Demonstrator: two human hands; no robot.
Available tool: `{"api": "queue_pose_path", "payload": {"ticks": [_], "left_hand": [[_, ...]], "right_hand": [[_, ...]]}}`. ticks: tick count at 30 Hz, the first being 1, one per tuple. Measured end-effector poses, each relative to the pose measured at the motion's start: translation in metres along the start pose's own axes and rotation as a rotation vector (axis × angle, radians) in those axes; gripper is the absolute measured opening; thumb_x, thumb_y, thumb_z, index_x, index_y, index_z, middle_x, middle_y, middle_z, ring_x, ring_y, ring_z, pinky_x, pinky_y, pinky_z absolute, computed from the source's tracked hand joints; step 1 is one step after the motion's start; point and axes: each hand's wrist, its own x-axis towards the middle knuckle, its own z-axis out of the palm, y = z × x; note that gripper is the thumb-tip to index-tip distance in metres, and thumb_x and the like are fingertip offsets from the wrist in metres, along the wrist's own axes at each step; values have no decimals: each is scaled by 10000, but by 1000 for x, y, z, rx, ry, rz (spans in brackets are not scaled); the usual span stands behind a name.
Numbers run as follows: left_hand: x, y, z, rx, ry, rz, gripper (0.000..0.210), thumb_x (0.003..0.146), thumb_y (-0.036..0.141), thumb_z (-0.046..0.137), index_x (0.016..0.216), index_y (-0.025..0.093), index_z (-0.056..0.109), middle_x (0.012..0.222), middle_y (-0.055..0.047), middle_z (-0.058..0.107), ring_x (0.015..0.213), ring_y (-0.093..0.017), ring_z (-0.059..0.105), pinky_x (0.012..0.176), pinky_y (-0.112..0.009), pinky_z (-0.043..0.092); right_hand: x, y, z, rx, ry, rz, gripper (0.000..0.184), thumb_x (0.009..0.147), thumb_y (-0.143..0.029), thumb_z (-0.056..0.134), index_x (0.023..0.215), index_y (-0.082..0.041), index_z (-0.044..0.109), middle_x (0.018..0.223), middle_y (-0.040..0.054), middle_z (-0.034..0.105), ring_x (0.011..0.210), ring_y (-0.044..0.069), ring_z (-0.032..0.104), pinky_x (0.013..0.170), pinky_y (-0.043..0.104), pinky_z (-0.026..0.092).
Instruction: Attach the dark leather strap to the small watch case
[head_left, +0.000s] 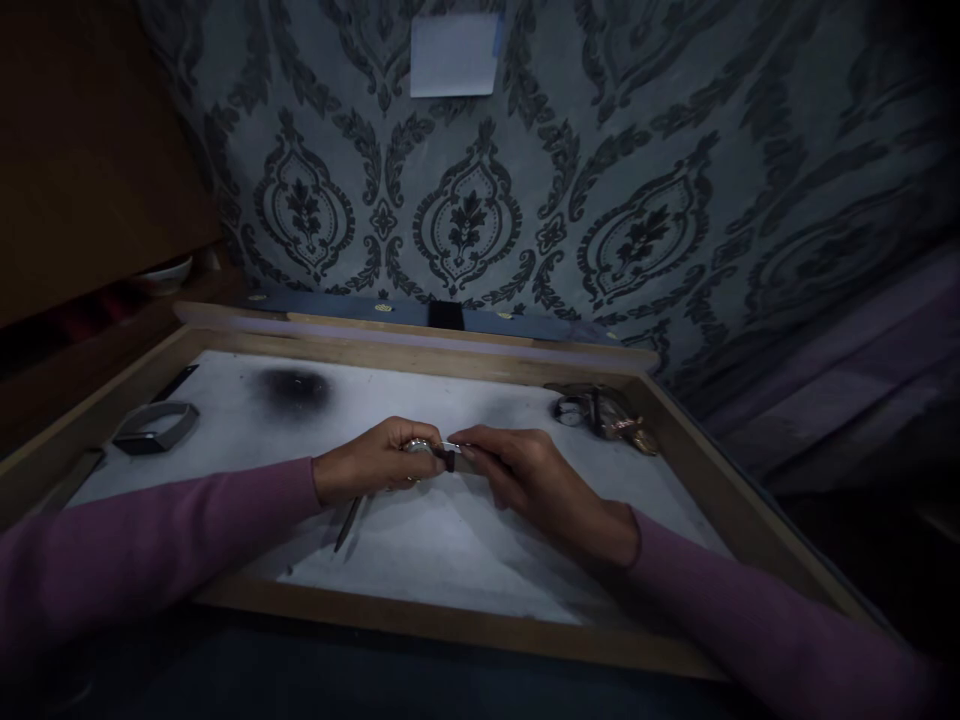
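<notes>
My left hand point(390, 462) grips a wristwatch point(417, 446) with a round, shiny case, thumb towards its near side. A dark piece of its strap point(449, 461) shows between my two hands. Below the left hand, a dark, narrow strip point(348, 524) slants down over the white sheet; whether it belongs to the watch, I cannot tell. My right hand point(529, 470) is closed in a pinch on a thin, shiny metal piece point(454, 446) at the watch's right side. Its fingers hide most of that piece, and its exact kind is unclear.
A wooden-framed tray point(420, 610) lined with a white sheet point(480, 560) surrounds my hands. At its left lies a grey-banded watch point(156, 428); several watches point(600, 412) are heaped at the right back corner. A dark smudge point(292, 390) marks the sheet. Patterned wall point(465, 220) rises behind.
</notes>
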Motion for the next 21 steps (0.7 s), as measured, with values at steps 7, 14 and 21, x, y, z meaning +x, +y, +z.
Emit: {"api": "queue_pose_path", "payload": {"ticks": [7, 14, 21], "left_hand": [[1, 2, -1, -2, -9, -18, 165, 721, 286, 635, 730, 152, 539, 616, 66, 399, 505, -54, 316, 467, -191, 242], [2, -1, -4, -53, -63, 0, 174, 686, 252, 669, 730, 148, 537, 526, 92, 389, 432, -40, 310, 428, -195, 204], [2, 0, -5, -90, -55, -20, 179, 664, 224, 691, 725, 145, 542, 539, 88, 419, 441, -36, 316, 430, -187, 215]], "right_hand": [[0, 2, 0, 13, 11, 27, 236, 937, -170, 466, 1034, -127, 678, 493, -44, 536, 441, 83, 505, 521, 199, 413], [1, 1, -2, 12, 16, 30, 226, 935, -167, 470, 1015, -122, 677, 477, -50, 525, 411, 75, 489, 482, 187, 394], [1, 2, -2, 10, 16, 53, 234, 947, -204, 470, 1012, -126, 680, 470, -52, 521, 402, 71, 481, 477, 183, 392]]}}
